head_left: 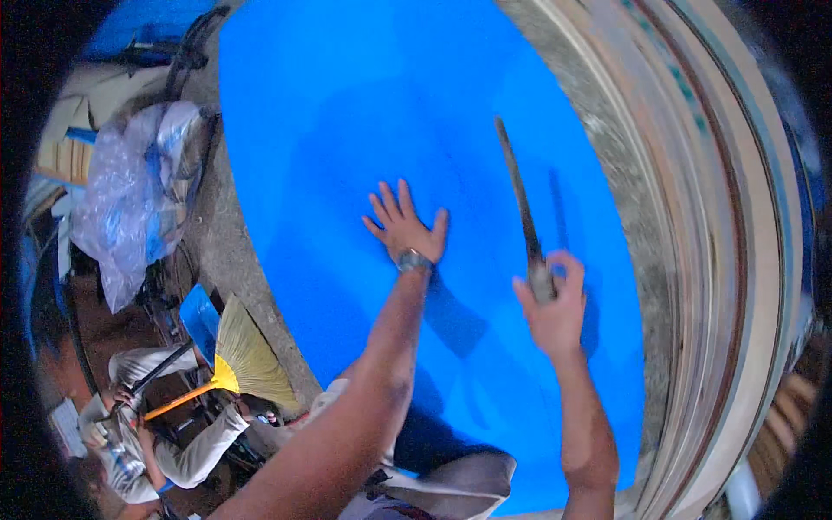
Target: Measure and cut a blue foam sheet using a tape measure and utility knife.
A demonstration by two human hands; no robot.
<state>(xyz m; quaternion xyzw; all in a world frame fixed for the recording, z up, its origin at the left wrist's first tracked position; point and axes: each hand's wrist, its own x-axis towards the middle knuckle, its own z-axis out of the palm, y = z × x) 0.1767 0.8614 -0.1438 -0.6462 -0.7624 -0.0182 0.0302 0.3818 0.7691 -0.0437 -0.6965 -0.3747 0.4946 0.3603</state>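
A large, smooth blue sheet (347,113) lies in front of me on a grey surface. My left hand (406,227) rests palm down near its middle, fingers spread, with a watch (414,259) on the wrist. To the right, my right hand (556,308) grips the handle of a long, narrow tool with a dark blade (518,186). The blade points away from me and slightly left. Its shadow falls apart from it on the blue sheet, so the tool is raised above the surface. Whether it is a knife or a saw cannot be made out.
Long stacked boards (728,217) run along the right side. At the left are a clear plastic bag (121,208), a yellow broom (251,347) and a blue dustpan (200,314). Another person (195,446) in light trousers is at the lower left, by the broom.
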